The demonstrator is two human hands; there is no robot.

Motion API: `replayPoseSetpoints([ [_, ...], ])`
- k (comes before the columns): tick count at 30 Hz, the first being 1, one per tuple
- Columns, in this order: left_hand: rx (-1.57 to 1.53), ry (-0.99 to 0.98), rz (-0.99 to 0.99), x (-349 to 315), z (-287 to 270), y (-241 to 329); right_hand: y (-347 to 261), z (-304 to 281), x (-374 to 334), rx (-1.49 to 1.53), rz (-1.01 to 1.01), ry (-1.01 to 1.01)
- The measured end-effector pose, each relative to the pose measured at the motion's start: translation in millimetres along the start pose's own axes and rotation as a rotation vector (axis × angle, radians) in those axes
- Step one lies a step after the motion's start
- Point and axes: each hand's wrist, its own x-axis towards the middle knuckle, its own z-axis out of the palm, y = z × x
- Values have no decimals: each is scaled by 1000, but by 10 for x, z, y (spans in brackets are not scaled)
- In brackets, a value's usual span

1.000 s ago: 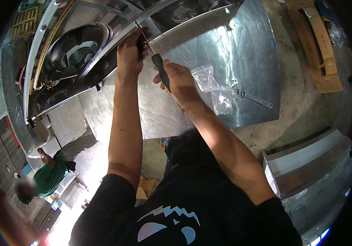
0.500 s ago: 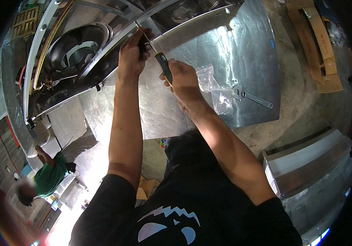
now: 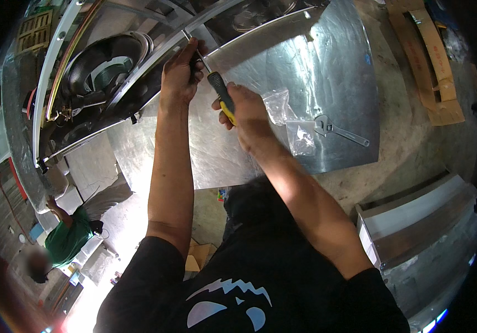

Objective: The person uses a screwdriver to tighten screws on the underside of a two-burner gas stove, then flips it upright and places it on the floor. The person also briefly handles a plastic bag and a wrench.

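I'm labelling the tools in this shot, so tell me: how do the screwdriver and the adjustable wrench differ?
The screwdriver is gripped in the right hand, while the adjustable wrench lies on the metal surface. The screwdriver has a black and yellow handle; the adjustable wrench looks silvery-grey throughout. The screwdriver has a slim, straight shaft, whereas the adjustable wrench widens into a broad head. Both are long hand tools.

"What's around me?"
"At your right, a grey concrete floor (image 3: pixel 385 158) with cardboard (image 3: pixel 432 69) lying on it."
"And the light?"
"White glare (image 3: pixel 124 225) floods your lower left; your metal counter (image 3: pixel 221 158) catches bright streaks."
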Motion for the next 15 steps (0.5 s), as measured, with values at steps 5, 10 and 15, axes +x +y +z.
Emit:
replayPoseSetpoints([
  [5,19,-56,48,13,15,19,5,-71,43,29,42,16],
  [10,72,33,-2,40,33,22,163,63,-27,-1071,-807,432],
  [15,-4,-20,-12,-2,19,34,5,-93,-4,330,230,-167],
])
